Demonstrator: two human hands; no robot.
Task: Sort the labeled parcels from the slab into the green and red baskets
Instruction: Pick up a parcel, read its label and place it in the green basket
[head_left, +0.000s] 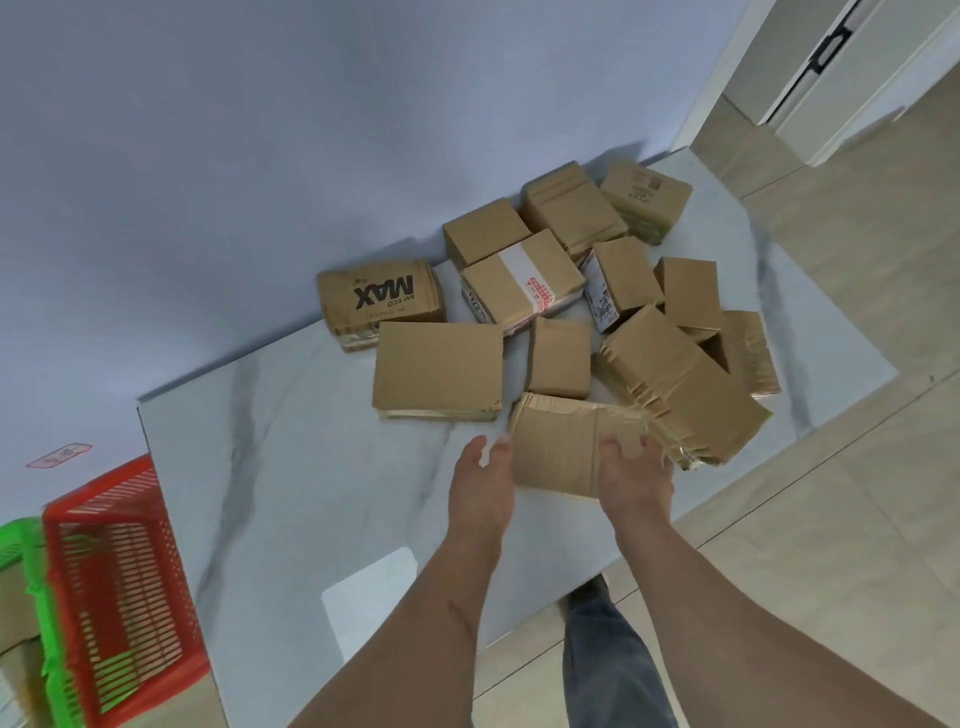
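Observation:
Several brown cardboard parcels lie piled on the white marble slab. The nearest one, a taped parcel, sits at the slab's front edge. My left hand reaches to that parcel's left side with straight fingers, just beside it. Over the parcel's near right corner lies my right hand, fingers spread and lightly bent on the top, not closed round it. The red basket stands on the floor at the lower left, with the green basket beside it at the frame's edge.
A parcel printed MAX lies at the slab's far left against the blue wall. A flat parcel sits left of the near one, a long taped parcel right of it. Tiled floor and a doorway are to the right.

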